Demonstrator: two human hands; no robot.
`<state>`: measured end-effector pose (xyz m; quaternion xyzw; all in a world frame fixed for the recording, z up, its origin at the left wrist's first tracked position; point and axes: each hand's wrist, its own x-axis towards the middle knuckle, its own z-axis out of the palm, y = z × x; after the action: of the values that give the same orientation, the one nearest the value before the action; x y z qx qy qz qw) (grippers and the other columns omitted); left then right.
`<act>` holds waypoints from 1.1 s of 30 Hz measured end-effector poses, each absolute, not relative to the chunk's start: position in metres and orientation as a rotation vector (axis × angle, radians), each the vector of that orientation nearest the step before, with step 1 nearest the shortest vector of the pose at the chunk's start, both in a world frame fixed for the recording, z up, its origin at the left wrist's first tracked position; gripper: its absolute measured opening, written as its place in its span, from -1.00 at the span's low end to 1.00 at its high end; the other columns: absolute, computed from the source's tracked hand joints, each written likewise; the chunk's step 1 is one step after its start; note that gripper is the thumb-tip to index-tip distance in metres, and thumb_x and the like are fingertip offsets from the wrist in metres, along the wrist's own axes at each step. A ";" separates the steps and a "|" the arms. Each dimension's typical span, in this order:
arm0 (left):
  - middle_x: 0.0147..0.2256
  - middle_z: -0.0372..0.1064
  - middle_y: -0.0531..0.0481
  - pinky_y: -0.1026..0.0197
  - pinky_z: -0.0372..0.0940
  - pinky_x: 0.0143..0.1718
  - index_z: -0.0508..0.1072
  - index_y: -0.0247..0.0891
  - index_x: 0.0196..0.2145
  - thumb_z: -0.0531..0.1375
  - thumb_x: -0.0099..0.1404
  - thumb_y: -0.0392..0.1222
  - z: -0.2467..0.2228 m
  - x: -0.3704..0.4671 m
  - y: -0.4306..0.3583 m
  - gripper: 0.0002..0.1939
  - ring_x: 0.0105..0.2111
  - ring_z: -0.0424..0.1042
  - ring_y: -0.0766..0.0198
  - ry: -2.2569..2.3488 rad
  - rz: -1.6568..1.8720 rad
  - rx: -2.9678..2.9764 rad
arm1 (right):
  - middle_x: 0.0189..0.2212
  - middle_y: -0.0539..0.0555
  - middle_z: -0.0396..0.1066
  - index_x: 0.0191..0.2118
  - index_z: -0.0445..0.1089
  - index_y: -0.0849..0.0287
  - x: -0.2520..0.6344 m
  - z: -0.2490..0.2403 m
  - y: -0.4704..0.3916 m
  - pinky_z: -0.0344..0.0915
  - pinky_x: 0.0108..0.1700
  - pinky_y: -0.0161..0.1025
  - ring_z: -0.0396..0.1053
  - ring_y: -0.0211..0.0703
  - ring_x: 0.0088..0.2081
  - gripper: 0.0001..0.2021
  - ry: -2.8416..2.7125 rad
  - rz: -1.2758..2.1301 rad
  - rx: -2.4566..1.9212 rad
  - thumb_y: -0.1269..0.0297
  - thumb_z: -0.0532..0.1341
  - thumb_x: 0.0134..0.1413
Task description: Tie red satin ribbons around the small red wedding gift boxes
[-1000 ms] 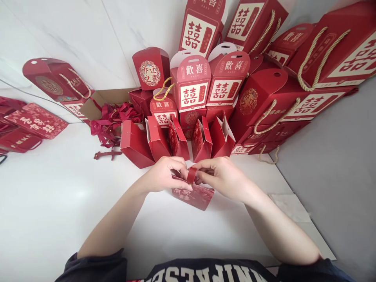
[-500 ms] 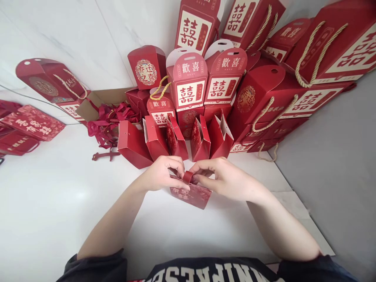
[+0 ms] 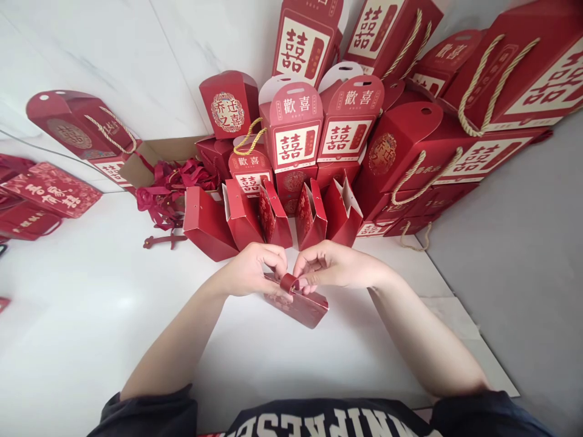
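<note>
A small red gift box [image 3: 304,308] with pale printing stands on the white table in front of me. A dark red strap [image 3: 288,283] curves in a loop at its top edge. My left hand [image 3: 260,270] grips the box's top at the loop's left side, thumb on the near face. With thumb and fingers closed, my right hand [image 3: 330,267] pinches the loop's right end. The fingers hide part of the box's top edge.
Several open-topped red gift boxes [image 3: 243,212] stand in a row just beyond my hands. Stacked red boxes with rope handles [image 3: 421,164] rise at the back right. A cardboard box [image 3: 170,147] of red ribbons [image 3: 182,177] sits back left; a loose red strap [image 3: 164,241] lies before it.
The small box has tilted slightly, and its printed face shows less. The strap loop has shifted a little left and down, while my right hand's fingers have moved around its end.
</note>
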<state>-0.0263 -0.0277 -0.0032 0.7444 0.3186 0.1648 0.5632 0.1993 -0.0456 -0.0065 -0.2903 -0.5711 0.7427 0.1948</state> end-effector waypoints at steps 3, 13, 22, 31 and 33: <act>-0.44 0.24 0.06 0.32 0.29 -0.49 0.52 -0.36 -0.55 0.46 -0.08 -0.14 -0.003 -0.026 -0.028 -0.74 -0.50 0.26 0.43 0.739 0.390 1.724 | -0.36 0.03 0.51 -0.26 0.49 0.26 0.199 -0.007 -0.045 0.44 -0.16 -0.27 0.48 -0.29 -0.34 -0.79 -1.598 2.097 -0.799 0.23 0.36 0.03; -0.43 0.25 0.05 0.32 0.28 -0.48 0.55 -0.33 -0.54 0.46 -0.07 -0.10 -0.001 -0.026 -0.029 -0.74 -0.50 0.28 0.42 0.769 0.380 1.750 | -0.29 0.09 0.57 -0.16 0.53 0.25 0.205 -0.002 -0.047 0.44 -0.11 -0.22 0.52 -0.17 -0.24 -0.71 -1.750 1.973 -0.774 0.19 0.37 0.01; -0.43 0.25 0.04 0.34 0.27 -0.48 0.47 -0.37 -0.58 0.45 -0.06 -0.13 -0.001 -0.027 -0.028 -0.71 -0.48 0.27 0.41 0.772 0.377 1.836 | -0.36 0.04 0.56 -0.23 0.54 0.19 0.201 0.005 -0.060 0.41 -0.20 -0.30 0.52 -0.20 -0.29 -0.85 -1.846 1.680 -0.931 0.28 0.23 0.16; -0.45 0.24 0.05 0.36 0.26 -0.51 0.43 -0.38 -0.61 0.45 -0.06 -0.13 0.000 -0.026 -0.029 -0.68 -0.49 0.27 0.42 0.775 0.396 1.830 | -0.38 0.05 0.55 -0.26 0.51 0.19 0.200 0.003 -0.060 0.39 -0.24 -0.30 0.50 -0.20 -0.32 -0.85 -1.821 1.695 -0.985 0.26 0.22 0.15; -0.46 0.23 0.06 0.36 0.25 -0.51 0.42 -0.38 -0.62 0.46 -0.07 -0.14 0.000 -0.025 -0.029 -0.68 -0.49 0.26 0.42 0.774 0.419 1.839 | -0.39 0.03 0.55 -0.25 0.51 0.18 0.199 0.005 -0.062 0.37 -0.29 -0.32 0.48 -0.21 -0.35 -0.86 -1.837 1.651 -1.017 0.27 0.22 0.15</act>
<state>-0.0250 -0.0295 0.0002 0.7682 0.3235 0.1749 0.5241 0.1992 -0.0622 0.0047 -0.3703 -0.6687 0.6011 0.2332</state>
